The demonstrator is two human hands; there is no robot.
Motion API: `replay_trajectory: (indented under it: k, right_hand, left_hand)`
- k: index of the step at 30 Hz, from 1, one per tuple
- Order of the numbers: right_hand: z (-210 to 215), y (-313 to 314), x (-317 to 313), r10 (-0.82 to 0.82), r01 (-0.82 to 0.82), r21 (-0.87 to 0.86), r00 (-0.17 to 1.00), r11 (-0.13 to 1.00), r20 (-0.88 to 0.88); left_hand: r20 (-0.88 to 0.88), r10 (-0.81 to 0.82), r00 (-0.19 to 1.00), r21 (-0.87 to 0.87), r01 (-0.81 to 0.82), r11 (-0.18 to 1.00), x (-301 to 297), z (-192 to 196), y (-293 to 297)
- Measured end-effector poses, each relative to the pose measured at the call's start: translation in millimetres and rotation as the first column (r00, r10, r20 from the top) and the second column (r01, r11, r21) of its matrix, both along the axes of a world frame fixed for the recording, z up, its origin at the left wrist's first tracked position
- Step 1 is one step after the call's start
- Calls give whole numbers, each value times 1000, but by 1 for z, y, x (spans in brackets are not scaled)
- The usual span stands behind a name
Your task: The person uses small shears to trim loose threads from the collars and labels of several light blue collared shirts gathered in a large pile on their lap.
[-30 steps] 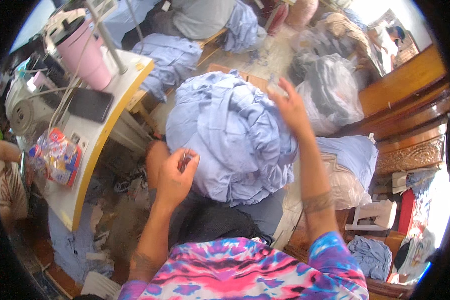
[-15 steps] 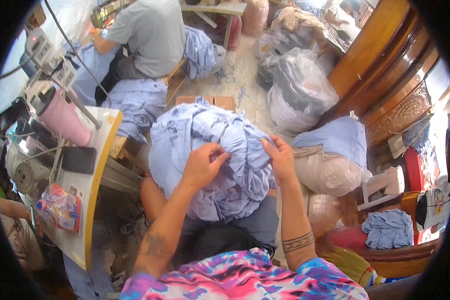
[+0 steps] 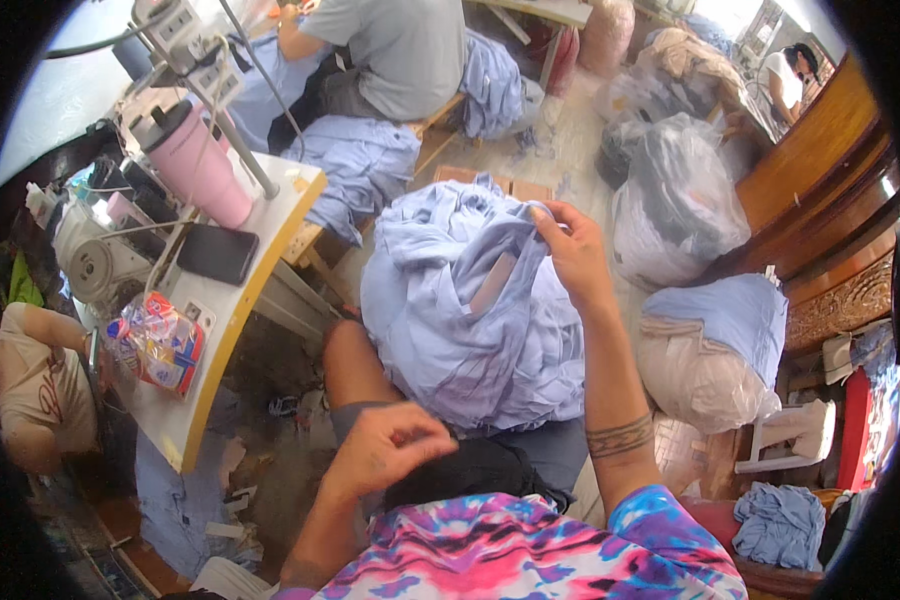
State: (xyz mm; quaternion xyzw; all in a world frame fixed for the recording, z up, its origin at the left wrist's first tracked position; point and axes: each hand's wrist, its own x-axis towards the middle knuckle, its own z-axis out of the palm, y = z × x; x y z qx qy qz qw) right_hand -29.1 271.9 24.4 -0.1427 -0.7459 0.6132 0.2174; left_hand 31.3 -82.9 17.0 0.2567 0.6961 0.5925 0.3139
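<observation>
One bagged bundle (image 3: 685, 375) sits near the garment heap (image 3: 440, 340).

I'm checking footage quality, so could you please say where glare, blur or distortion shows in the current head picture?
In the head view, white glare washes out patches at the upper right; the left hand looks slightly blurred; the yellow table edge appears curved; creases in the blue cloth show clearly.

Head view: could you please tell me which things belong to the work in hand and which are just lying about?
In hand:
blue cloth pile, pinched by the right hand
left hand, near its lower edge; grip unclear

Apparently lying about:
pink tumbler
black phone
colourful packet
</observation>
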Motion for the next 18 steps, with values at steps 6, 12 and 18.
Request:
replay_trajectory:
  k: [6,12,18]
  right_hand:
    - [-49,-72,93,-405,350,306,904,885,137]
    - [-54,-77,100,-118,87,109,937,990,330]
    - [24,-18,50,-340,313,349,940,883,16]
  left_hand:
    - [-528,241,814,9,-279,960,-65,4,35]
    - [-824,-6,566,12,28,1000,-132,-2,108]
    - [-575,237,783,130,-199,971,-95,9,81]
